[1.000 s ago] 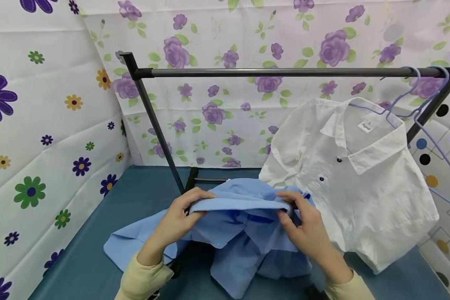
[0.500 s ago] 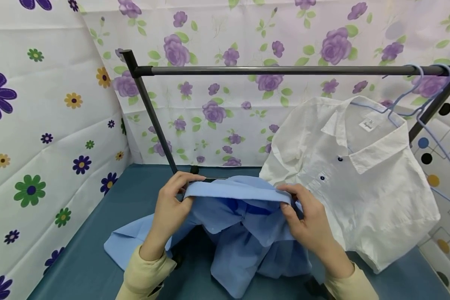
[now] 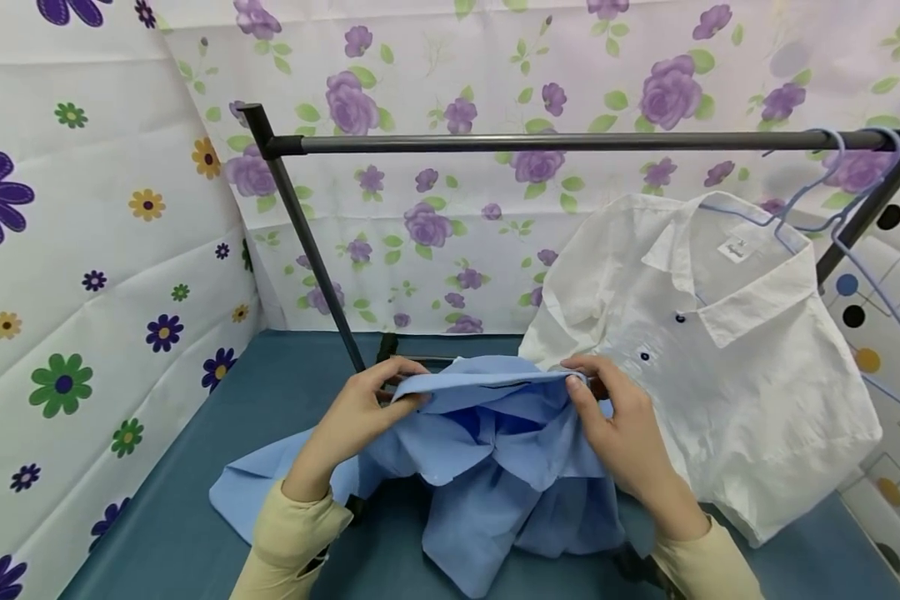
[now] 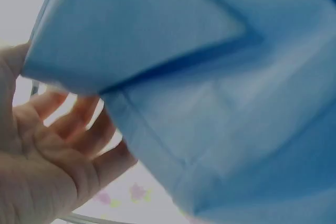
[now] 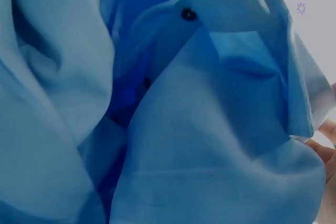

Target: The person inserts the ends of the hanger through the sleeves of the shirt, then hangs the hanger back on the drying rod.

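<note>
**Lowered left hand [image 3: 356,421] slightly toward right hand [image 3: 621,425], tipping collar edge [image 3: 495,382] of blue shirt [image 3: 487,517]**

Compared with half a second earlier, dropped left end of collar edge and brought it inward; turned the band so less of its face showed to the head camera. Kept right hand almost in place.

Held blue shirt by both ends of collar edge, below the bar of clothes rack [image 3: 495,143] in the head view. Pinched narrow on both sides: left hand with thumb in front of the cloth and fingers behind, right hand with thumb and fingers on the opposite end. In left wrist view, saw remaining fingers loosely bent behind the cloth. Overlapped the lower part of clothes rack's left post with left hand in view. Saw one flat fold of blue shirt lying on table [image 3: 285,375], left of that post. Caught dark buttons [image 5: 189,14] and a buttonhole [image 5: 263,4] on blue shirt in right wrist view.

Noted white shirt [image 3: 727,392] hanging under clothes rack's right end; counted two blue hangers [image 3: 837,227] hooked over the bar there. Could not tell whether blue shirt touched white shirt. Logged rose-print cloth [image 3: 435,275] behind clothes rack, daisy-print cloth [image 3: 67,308] left of it, dotted cloth [image 3: 866,360] right of it.
</note>
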Motion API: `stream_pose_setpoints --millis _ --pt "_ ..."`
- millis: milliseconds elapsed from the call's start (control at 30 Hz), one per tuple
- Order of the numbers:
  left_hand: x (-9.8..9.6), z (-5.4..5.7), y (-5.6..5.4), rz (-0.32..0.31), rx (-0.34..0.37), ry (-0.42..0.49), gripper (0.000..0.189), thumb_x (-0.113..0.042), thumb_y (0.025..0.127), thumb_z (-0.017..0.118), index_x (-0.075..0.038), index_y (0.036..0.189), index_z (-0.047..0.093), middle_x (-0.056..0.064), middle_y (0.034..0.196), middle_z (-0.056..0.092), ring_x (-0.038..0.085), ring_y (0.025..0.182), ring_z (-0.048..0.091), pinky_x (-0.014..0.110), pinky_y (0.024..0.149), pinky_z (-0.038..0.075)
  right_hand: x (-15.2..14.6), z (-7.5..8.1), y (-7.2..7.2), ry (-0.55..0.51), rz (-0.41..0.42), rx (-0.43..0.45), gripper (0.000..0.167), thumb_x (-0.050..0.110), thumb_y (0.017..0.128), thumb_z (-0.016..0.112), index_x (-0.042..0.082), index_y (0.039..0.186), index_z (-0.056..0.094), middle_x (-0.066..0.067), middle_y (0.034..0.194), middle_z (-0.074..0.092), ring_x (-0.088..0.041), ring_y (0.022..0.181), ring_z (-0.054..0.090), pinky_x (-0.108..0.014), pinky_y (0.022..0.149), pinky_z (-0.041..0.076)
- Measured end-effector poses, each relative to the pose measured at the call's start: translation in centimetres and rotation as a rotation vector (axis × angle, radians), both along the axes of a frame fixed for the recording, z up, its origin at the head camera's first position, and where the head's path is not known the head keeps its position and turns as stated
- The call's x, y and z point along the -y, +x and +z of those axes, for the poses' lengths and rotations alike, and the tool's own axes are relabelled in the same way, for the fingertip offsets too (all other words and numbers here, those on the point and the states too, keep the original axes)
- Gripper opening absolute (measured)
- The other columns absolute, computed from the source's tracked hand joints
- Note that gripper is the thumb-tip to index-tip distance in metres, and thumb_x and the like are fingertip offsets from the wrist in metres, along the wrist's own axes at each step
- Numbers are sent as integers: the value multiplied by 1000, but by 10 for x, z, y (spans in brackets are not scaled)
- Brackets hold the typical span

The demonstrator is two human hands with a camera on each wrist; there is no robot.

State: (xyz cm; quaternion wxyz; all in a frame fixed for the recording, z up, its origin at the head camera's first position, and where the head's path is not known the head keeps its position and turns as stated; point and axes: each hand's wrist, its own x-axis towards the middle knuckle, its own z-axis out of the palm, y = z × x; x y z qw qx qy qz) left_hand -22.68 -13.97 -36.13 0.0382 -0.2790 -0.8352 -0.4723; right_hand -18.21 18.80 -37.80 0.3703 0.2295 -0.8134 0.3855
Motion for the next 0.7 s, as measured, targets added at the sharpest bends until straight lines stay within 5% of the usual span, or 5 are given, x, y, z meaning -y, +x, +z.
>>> stream_pose_setpoints --millis 267,700 --pt "-2 -17 -7 -83 41 -2 34 -35 102 62 -20 133 67 -3 126 66 15 103 65 40 86 54 -11 -6 -3 -6 -91 50 17 4 98 63 12 108 72 2 89 71 -10 68 65 -16 61 47" --pt "-9 -19 -6 -28 -34 -27 26 -32 106 55 -18 120 73 -3 83 64 11 63 53 27 58 42 -14 -13 -5 -18 -92 108 11 7 96 67 15 101 74 2 75 71 0 46 51 -18 46 41"
